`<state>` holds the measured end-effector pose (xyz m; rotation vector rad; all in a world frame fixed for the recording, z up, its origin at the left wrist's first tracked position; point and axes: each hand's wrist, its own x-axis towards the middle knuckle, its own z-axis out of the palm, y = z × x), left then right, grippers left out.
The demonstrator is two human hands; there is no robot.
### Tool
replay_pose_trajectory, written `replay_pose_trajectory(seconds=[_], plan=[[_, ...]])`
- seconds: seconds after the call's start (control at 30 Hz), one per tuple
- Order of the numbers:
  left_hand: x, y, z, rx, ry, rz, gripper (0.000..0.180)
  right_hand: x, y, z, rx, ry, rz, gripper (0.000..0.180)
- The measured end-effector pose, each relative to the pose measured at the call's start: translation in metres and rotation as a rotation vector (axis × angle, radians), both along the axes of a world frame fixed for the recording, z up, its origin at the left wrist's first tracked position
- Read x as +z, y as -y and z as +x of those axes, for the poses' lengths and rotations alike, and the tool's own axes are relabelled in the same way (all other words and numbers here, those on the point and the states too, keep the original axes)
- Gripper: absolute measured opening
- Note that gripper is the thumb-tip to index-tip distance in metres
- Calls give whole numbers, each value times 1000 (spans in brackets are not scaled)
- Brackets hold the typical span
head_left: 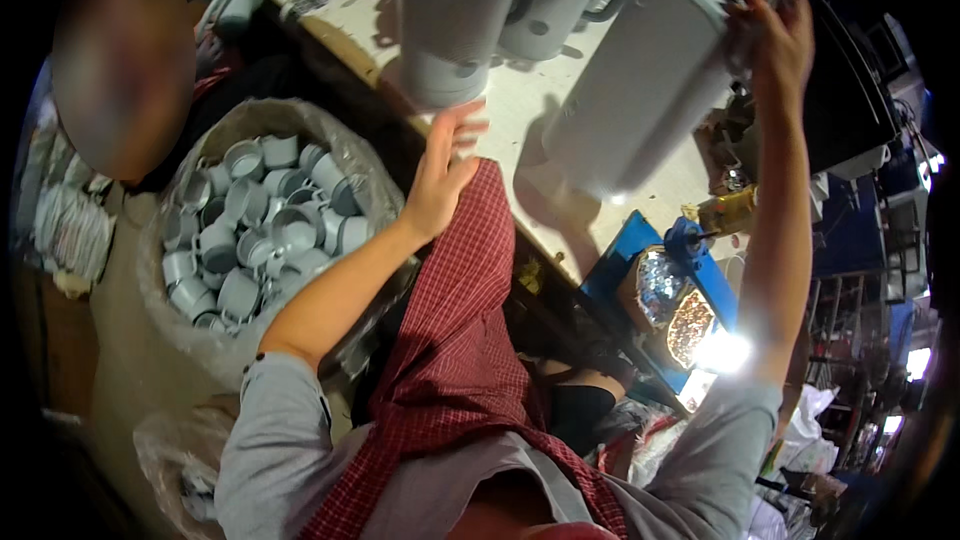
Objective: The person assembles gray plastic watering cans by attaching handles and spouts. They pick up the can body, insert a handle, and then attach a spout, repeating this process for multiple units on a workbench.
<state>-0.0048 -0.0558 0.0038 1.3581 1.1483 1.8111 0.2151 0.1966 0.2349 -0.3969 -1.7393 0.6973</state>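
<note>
My right hand [780, 45] is at the upper end of a large pale grey jug [640, 80], its fingers closed round the part by the lid and handle. The jug leans over the white worktop [520, 130], with its base toward me. Near the table's edge, my left hand [443, 172] is stretched out with its fingers apart and slightly blurred, holding nothing. Just beyond those fingertips stands another grey jug [450, 20]. A third jug with a side handle [550, 15] is to its right. A red checked cloth [465, 280] hangs over my front and reaches up close to my left hand.
On the left, a big clear plastic bag [375, 155] holds many grey mugs [295, 228]. A blue metal fixture [622, 240] with a lit lamp [722, 351] sits at the table's near right. Another person [215, 65] is at the far left. White sacks [805, 430] lie at lower right.
</note>
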Motion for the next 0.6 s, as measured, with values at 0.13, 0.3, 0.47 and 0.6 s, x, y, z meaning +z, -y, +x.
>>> replay_pose_trajectory(seconds=[0.13,0.3,0.47,0.6], plan=[[62,30,-7,71,-111,168,75,22,114,30,52,-211,-71,34],[98,45,9,-100,118,149,51,-26,212,62,94,-272,-238,36],[107,45,74,-361,323,109,46,-105,261,72,249,-262,-697,38],[102,53,112,-471,-174,-87,39,-151,278,101,296,-474,-801,40]])
